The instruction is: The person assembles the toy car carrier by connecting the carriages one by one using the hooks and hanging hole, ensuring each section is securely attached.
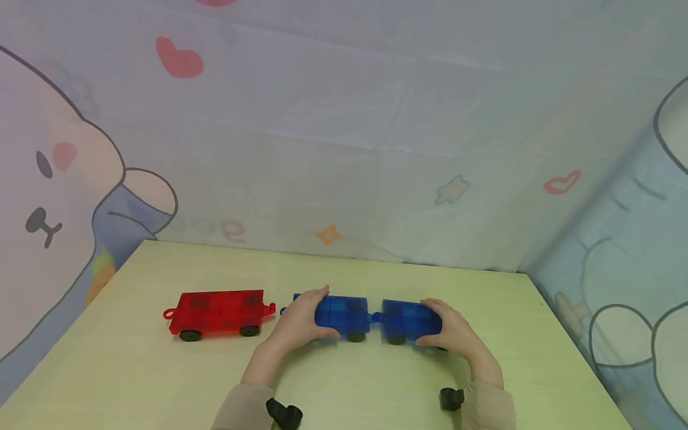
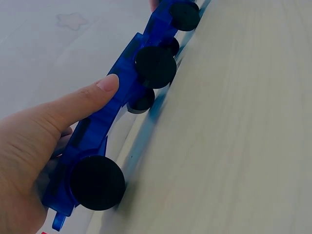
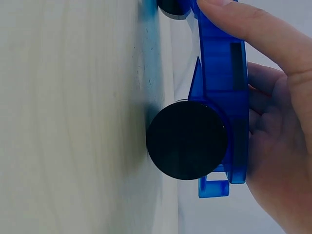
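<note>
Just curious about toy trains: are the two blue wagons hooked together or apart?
Hooked together, it seems: the left blue wagon and right blue wagon meet end to end at a small link, both standing on their wheels.

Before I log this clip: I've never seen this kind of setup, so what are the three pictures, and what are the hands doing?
No machine here: a person's two bare hands work at a pale wooden table. The wide picture comes from a camera on the person's head, looking down. The other two come from cameras strapped to each wrist, so they show each hand close up and tilted. On the table stand three toy wagons with black wheels. The left hand grips one blue wagon, the right hand grips the other blue wagon; the two meet end to end. A red wagon stands untouched to the left. Patterned cloth hangs behind.
</note>
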`<state>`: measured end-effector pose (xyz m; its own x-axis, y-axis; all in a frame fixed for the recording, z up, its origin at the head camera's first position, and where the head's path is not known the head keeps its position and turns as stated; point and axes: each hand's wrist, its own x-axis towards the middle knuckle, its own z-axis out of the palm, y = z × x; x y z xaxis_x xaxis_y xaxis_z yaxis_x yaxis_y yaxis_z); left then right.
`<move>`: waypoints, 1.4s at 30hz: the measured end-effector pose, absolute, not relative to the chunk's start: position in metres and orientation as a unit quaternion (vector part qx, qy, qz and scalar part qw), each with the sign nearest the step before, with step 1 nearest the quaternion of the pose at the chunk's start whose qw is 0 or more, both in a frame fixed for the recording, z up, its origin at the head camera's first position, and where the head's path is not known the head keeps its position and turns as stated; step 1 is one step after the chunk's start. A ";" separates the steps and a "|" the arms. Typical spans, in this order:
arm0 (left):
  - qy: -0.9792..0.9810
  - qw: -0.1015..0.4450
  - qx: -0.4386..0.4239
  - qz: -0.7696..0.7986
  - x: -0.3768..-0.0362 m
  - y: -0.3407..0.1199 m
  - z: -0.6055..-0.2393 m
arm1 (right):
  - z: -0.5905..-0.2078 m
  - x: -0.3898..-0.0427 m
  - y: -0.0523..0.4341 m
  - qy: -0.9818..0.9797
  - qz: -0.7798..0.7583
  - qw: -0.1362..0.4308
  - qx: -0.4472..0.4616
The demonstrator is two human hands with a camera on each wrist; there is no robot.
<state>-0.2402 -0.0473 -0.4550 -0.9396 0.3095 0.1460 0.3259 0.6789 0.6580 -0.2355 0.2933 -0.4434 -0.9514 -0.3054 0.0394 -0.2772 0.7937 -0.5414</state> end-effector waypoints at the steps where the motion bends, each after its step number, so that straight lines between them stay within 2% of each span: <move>1: -0.916 0.012 -0.174 -0.361 -0.240 -0.047 -0.455 | -0.444 -0.236 0.294 0.947 -0.281 0.027 -0.153; 19: -0.920 0.007 -0.199 -0.337 -0.240 -0.048 -0.453 | -0.439 -0.233 0.291 0.954 -0.263 0.041 -0.139; 25: -0.914 0.003 -0.193 -0.356 -0.235 -0.053 -0.443 | -0.432 -0.234 0.284 0.955 -0.261 -0.003 -0.143; 28: -0.902 0.031 -0.186 -0.388 -0.233 -0.058 -0.436 | -0.426 -0.233 0.276 0.950 -0.265 -0.049 -0.155; 33: -0.876 0.133 -0.194 -0.420 -0.233 -0.070 -0.425 | -0.419 -0.232 0.255 0.935 -0.283 -0.120 -0.177; 35: -0.875 0.152 -0.194 -0.417 -0.233 -0.077 -0.422 | -0.419 -0.233 0.245 0.929 -0.290 -0.136 -0.183; 38: -0.880 0.148 -0.187 -0.411 -0.234 -0.090 -0.422 | -0.418 -0.234 0.228 0.923 -0.302 -0.141 -0.193; 42: -0.889 0.128 -0.172 -0.405 -0.235 -0.112 -0.425 | -0.419 -0.235 0.205 0.919 -0.319 -0.115 -0.203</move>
